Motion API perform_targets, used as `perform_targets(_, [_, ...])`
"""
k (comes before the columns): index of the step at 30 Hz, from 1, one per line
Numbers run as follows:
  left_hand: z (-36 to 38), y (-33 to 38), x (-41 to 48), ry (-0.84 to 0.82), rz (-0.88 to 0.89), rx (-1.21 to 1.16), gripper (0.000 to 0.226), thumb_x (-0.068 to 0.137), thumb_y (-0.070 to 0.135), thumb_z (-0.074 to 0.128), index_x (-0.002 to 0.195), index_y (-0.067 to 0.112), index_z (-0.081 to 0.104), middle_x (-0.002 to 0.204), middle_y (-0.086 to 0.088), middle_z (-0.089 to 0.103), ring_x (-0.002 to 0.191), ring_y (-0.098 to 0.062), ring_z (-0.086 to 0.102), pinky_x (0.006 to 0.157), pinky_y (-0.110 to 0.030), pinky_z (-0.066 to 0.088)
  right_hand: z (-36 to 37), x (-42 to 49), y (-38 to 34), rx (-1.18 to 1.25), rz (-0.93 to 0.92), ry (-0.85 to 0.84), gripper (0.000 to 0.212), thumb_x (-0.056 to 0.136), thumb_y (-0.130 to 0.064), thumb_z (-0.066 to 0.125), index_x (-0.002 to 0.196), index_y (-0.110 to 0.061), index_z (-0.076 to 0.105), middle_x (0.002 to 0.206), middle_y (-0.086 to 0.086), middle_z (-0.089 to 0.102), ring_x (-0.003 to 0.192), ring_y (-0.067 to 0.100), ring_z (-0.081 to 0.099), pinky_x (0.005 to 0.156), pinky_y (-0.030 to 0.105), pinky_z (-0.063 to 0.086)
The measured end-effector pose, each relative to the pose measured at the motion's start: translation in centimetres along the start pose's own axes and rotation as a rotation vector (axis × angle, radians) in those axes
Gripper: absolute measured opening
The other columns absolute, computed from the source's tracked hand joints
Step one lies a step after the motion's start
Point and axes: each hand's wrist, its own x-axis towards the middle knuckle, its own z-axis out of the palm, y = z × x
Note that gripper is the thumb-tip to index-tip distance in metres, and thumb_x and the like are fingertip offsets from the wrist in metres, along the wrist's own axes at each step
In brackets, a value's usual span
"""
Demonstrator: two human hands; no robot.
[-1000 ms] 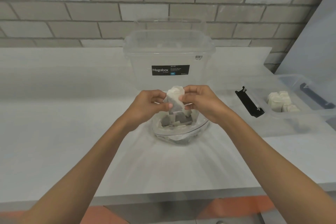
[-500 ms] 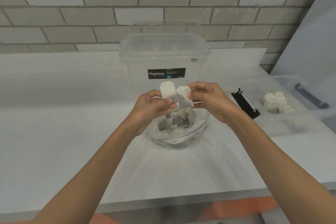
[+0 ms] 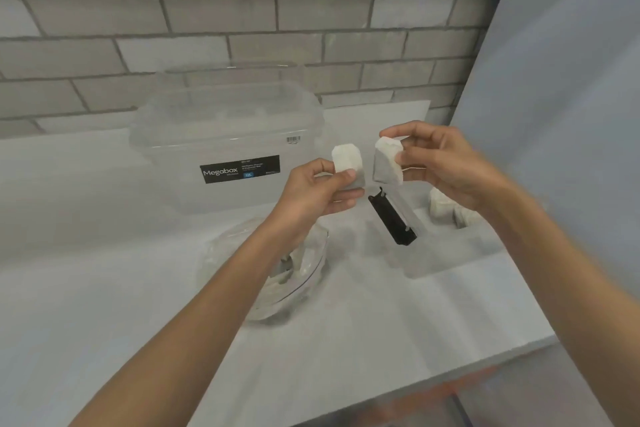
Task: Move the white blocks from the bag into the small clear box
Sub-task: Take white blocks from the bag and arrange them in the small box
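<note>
Pinching a white block [image 3: 346, 163] in left grip [image 3: 311, 194], a second block [image 3: 388, 163] in right grip [image 3: 446, 170], mid-air between bag [image 3: 228, 274] and small clear box [image 3: 443, 253]; likely light, crumbly, so hold flat faces gently.

Wall [image 3: 242, 10]: behind the table [image 3: 346, 340]
Large tub [image 3: 225, 135]: on the table, at the back
Bag [image 3: 235, 274]: in front of the large tub, under the left forearm
Small box [image 3: 433, 260]: right of the bag, stored blocks [image 3: 441, 206] inside
Left hand [image 3: 311, 194]: above the table, holding the left block [image 3: 346, 163]
Right hand [image 3: 446, 166]: over the small box, holding the right block [image 3: 386, 163], near the left block but apart
</note>
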Motion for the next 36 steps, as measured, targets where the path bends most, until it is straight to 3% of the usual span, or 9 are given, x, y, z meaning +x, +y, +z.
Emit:
perform_targets(3, [3.7,-0.2,1.9,-0.079,-0.025,-0.039,0.017,0.094,0.01,0.06,0.109,0.001,0.057,0.101,-0.017,0.072,0.088,-0.024,0.074,0.076,-0.026,0.06,-2.9,0.1,0.2,0.001,0.002,0.051,0.03,0.088,0.01,0.055,0.109,-0.008,0.066,0.074,0.0,0.067,0.072,0.012,0.066,0.068,0.027,0.056])
perform_targets(8, [8.2,-0.9,4.5,-0.149,-0.063,-0.094,0.031,0.092,0.019,0.064,0.117,0.001,0.058,0.11,-0.015,0.071,0.095,-0.025,0.072,0.084,-0.028,0.058,-6.4,0.9,1.6,-0.07,0.084,0.196,0.026,0.086,0.009,0.056,0.102,-0.008,0.068,0.084,0.011,0.067,0.073,0.018,0.068,0.064,0.026,0.057])
perform_targets(12, [10.5,-1.8,6.3,-0.102,-0.017,-0.019,0.032,0.085,0.004,0.07,0.115,0.002,0.06,0.105,-0.016,0.072,0.091,-0.025,0.072,0.081,-0.027,0.059,-8.8,1.5,2.0,-0.127,0.1,0.159,0.022,0.087,0.006,0.058,0.102,-0.006,0.067,0.089,0.015,0.069,0.076,0.019,0.07,0.069,0.031,0.058])
perform_targets(15, [11.7,-2.4,7.5,-0.076,0.003,0.042,0.029,0.085,0.002,0.07,0.113,0.001,0.061,0.102,-0.015,0.073,0.089,-0.023,0.073,0.079,-0.027,0.059,-10.5,2.0,2.0,-0.319,0.051,0.125,0.014,0.088,-0.008,0.064,0.101,-0.008,0.07,0.093,0.016,0.071,0.082,0.02,0.068,0.075,0.033,0.059])
perform_targets(19, [12.4,-3.1,8.6,-0.079,0.009,0.111,0.025,0.087,0.009,0.07,0.11,0.002,0.063,0.098,-0.013,0.073,0.084,-0.019,0.073,0.077,-0.027,0.059,-12.5,2.9,2.0,-0.542,-0.03,0.084,0.006,0.085,-0.011,0.07,0.09,-0.01,0.074,0.073,0.0,0.071,0.062,0.0,0.059,0.06,0.014,0.047])
perform_targets(21, [12.3,-3.5,9.2,-0.033,0.001,0.147,0.02,0.09,0.012,0.067,0.108,0.002,0.064,0.095,-0.014,0.073,0.078,-0.017,0.073,0.077,-0.027,0.06,-13.5,3.2,2.4,-0.581,-0.002,0.032,0.005,0.084,-0.007,0.07,0.088,-0.007,0.073,0.064,-0.009,0.068,0.056,-0.002,0.058,0.054,0.007,0.042])
perform_targets(26, [11.4,-4.0,10.2,0.038,-0.016,0.197,0.016,0.092,0.015,0.064,0.103,0.003,0.065,0.096,-0.015,0.071,0.082,-0.019,0.074,0.075,-0.026,0.059,-15.0,3.9,5.5,-0.787,0.106,-0.136,0.005,0.082,-0.008,0.071,0.083,-0.014,0.072,0.066,-0.005,0.068,0.06,0.006,0.062,0.063,0.011,0.048])
perform_targets(31, [11.1,-4.0,10.3,0.034,0.014,0.261,0.006,0.089,0.02,0.068,0.093,0.016,0.071,0.094,0.0,0.073,0.088,-0.011,0.07,0.078,-0.022,0.057,-15.0,5.3,10.2,-1.144,0.208,-0.31,0.011,0.082,-0.013,0.066,0.08,-0.024,0.068,0.084,-0.005,0.062,0.088,0.014,0.061,0.082,0.034,0.051])
perform_targets(36, [10.9,-3.8,10.3,0.043,0.034,0.318,0.02,0.09,0.024,0.067,0.073,0.014,0.07,0.086,0.007,0.067,0.083,-0.009,0.06,0.081,-0.023,0.052,-14.7,5.6,12.1,-1.345,0.146,-0.226,0.018,0.085,-0.006,0.057,0.09,-0.019,0.068,0.106,0.002,0.06,0.095,0.024,0.061,0.066,0.031,0.043])
